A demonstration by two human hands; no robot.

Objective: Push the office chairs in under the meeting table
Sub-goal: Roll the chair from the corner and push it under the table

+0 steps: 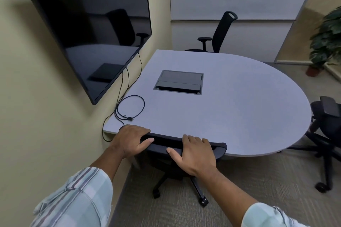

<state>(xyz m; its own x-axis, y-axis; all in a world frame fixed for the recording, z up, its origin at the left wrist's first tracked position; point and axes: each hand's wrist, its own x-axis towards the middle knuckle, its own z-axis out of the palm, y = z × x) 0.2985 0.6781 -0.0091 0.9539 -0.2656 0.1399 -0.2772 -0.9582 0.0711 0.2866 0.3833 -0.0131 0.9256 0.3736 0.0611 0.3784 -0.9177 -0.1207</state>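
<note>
A black office chair [218,150] stands right below me, its backrest top touching the near edge of the grey meeting table [239,112]. My left hand [132,140] grips the left end of the backrest top, and my right hand [193,153] grips it near the middle. The seat is hidden under the table; its wheeled base shows on the carpet. A second black chair [221,33] sits at the far side, its seat partly under the table. A third black chair [326,125] stands at the right, turned and apart from the table edge.
A large dark screen [88,24] hangs on the left wall, with cables [129,108] dropping onto the table corner. A black cable box lid [179,82] is set into the tabletop. A potted plant [326,42] stands at the far right. Carpet runs along the near side.
</note>
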